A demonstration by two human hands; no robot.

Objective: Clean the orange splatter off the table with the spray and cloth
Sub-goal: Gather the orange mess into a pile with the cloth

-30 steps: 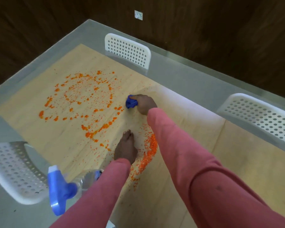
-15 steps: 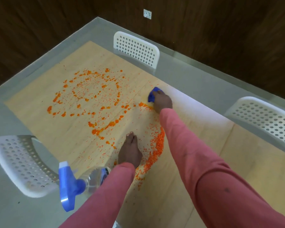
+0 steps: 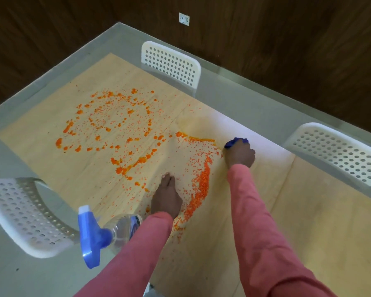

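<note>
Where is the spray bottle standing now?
In the head view the spray bottle stands at the lower left, on the table's near edge, just left of the left sleeve.

Spray bottle left of left hand, splatter beyond.

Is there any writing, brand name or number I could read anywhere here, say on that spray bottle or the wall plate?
Spray bottle: a blue patch of label shows beside the sleeve, too blurred to read.
Wall plate: no lettering can be made out.
Blue cloth, chairs, table: no text visible.
</note>
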